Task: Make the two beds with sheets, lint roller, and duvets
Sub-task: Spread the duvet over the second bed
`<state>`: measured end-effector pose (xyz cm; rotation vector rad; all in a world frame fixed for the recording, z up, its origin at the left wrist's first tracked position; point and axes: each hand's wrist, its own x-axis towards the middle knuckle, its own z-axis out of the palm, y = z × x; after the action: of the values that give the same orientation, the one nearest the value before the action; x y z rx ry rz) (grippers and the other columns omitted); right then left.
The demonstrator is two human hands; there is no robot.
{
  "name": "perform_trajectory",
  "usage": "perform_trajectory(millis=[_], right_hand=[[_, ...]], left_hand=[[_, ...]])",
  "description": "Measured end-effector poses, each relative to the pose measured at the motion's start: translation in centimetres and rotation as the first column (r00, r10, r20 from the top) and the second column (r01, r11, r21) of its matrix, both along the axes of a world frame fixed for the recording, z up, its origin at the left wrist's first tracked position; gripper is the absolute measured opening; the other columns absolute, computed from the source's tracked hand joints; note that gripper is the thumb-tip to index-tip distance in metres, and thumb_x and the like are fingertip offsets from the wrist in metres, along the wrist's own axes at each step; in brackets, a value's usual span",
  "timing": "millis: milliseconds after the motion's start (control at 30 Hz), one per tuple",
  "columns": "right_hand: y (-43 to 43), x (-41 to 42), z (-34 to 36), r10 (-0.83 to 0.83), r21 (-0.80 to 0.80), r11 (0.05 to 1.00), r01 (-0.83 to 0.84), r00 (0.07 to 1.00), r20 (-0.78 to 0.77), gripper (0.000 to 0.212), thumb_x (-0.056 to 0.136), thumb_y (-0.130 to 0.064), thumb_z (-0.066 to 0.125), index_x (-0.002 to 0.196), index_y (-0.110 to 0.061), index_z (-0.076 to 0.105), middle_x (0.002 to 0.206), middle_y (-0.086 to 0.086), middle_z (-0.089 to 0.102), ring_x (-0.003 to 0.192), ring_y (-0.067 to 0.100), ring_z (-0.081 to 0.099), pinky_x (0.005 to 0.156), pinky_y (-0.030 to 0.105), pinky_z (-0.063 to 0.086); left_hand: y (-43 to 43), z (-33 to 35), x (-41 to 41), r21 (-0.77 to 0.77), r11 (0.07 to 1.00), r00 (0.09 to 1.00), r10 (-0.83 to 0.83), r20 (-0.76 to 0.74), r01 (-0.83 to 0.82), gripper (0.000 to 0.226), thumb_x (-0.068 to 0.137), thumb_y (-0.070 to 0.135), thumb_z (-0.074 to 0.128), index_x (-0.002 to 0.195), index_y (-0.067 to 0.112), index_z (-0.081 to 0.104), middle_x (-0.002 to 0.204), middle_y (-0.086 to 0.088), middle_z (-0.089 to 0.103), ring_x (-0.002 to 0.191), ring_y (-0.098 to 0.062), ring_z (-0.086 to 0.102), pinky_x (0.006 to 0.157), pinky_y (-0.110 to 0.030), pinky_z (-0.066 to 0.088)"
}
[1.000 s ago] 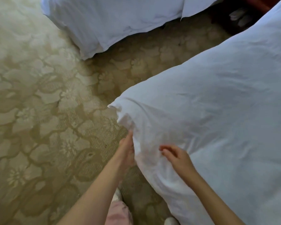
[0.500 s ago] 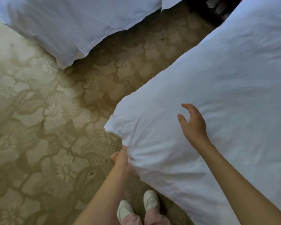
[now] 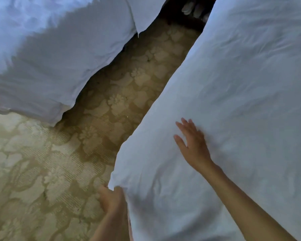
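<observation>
Near bed: white duvet (image 3: pixel 241 84) already spread over top, its corner out over carpet (image 3: pixel 42 171). Left hand (image 3: pixel 111 200) grips that corner, fingers curled round cloth. Right hand (image 3: pixel 193 145) lies flat on duvet, fingers straight and spread, holding nothing. Far bed (image 3: pixel 59 49) also under white linen, edge hanging loose. Judgement: late stage, smoothing and squaring remain. Lint roller not in view.
</observation>
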<state>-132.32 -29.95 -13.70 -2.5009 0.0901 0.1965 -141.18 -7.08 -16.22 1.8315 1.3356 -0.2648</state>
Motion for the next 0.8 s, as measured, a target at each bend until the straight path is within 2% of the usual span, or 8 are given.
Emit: perform_trajectory(millis=[67,133,267,333,433,600,700,800], right_hand=[[-2.4,2.5,-1.7,-0.258,-0.218,0.940,0.264,0.964,0.057,0.047,0.101,-0.039,0.031,0.146,-0.027,0.032,0.157,-0.005,0.018,0.147,0.014,0.006,0.114,0.051,0.005],[-4.0,0.6,-4.6,-0.456,-0.322,0.827,0.460,0.885,0.093,0.056,0.098,-0.047,0.018,0.146,-0.024,0.034,0.157,-0.002,0.019,0.145,0.018,0.015,0.111,0.054,0.015],[-3.6,-5.4,-7.4,-0.607,-0.347,0.761,0.548,0.791,-0.083,0.062,0.098,-0.052,0.010,0.145,-0.021,0.036,0.155,0.002,0.024,0.144,0.015,0.018,0.103,0.050,0.032],[-2.8,-4.2,-6.3,-0.668,-0.302,0.732,0.611,0.731,-0.142,0.062,0.096,-0.058,0.009,0.142,-0.024,0.033,0.157,-0.003,0.019,0.144,0.015,0.018,0.095,0.055,0.037],[-4.3,4.6,-4.0,-0.687,-0.206,0.704,0.680,0.725,0.046,0.058,0.096,-0.056,0.020,0.139,-0.020,0.035,0.158,-0.012,0.010,0.137,0.030,0.027,0.097,0.060,0.037],[-9.6,22.9,-0.8,-0.574,-0.252,0.770,0.586,0.809,0.129,0.059,0.095,-0.049,0.015,0.150,-0.028,0.019,0.157,-0.006,0.002,0.146,0.015,-0.001,0.113,0.049,0.000],[-12.3,22.1,-4.8,-0.718,-0.332,0.635,0.698,0.691,0.082,0.056,0.096,-0.046,0.022,0.148,-0.027,0.027,0.157,-0.004,0.013,0.146,0.018,0.014,0.113,0.053,0.013],[-9.9,13.6,-7.8,-0.832,-0.424,0.494,0.759,0.555,0.025,0.056,0.095,-0.042,0.024,0.145,-0.020,0.038,0.155,0.002,0.024,0.143,0.018,0.025,0.108,0.046,0.027]], left_hand=[[-1.6,0.5,4.8,0.047,0.964,0.959,-0.264,0.100,0.261,0.045,0.093,0.007,0.047,0.136,0.006,0.039,0.136,-0.014,0.044,0.120,-0.032,0.046,0.092,-0.038,0.039],[-3.5,0.2,10.0,0.080,0.875,0.860,-0.484,0.160,0.477,0.045,0.094,0.011,0.048,0.138,0.010,0.040,0.140,-0.008,0.040,0.124,-0.026,0.044,0.100,-0.038,0.040],[-7.9,-1.9,20.2,0.055,0.672,0.658,-0.737,0.155,0.739,0.040,0.094,0.012,0.049,0.135,0.010,0.046,0.138,-0.006,0.042,0.125,-0.026,0.046,0.104,-0.040,0.040],[-10.1,-1.4,23.9,-0.038,0.603,0.603,-0.788,0.124,0.797,0.040,0.095,0.013,0.048,0.135,0.010,0.045,0.140,-0.007,0.042,0.126,-0.025,0.045,0.105,-0.039,0.039],[-13.4,-0.4,29.5,-0.056,0.482,0.484,-0.861,0.155,0.874,0.038,0.095,0.014,0.048,0.133,0.011,0.048,0.137,-0.007,0.048,0.122,-0.023,0.049,0.102,-0.037,0.041],[-17.3,0.0,36.1,-0.014,0.358,0.354,-0.916,0.191,0.934,0.036,0.096,0.012,0.046,0.132,0.012,0.047,0.135,-0.003,0.049,0.120,-0.021,0.051,0.098,-0.032,0.042],[-18.7,-1.6,38.4,-0.027,0.289,0.290,-0.944,0.159,0.957,0.036,0.095,0.013,0.048,0.131,0.012,0.048,0.132,-0.004,0.051,0.114,-0.020,0.054,0.097,-0.032,0.044],[-20.1,-2.9,39.4,-0.209,0.218,0.241,-0.966,0.094,0.953,0.037,0.094,0.024,0.049,0.130,0.014,0.045,0.125,-0.004,0.053,0.104,-0.021,0.058,0.089,-0.038,0.051]])
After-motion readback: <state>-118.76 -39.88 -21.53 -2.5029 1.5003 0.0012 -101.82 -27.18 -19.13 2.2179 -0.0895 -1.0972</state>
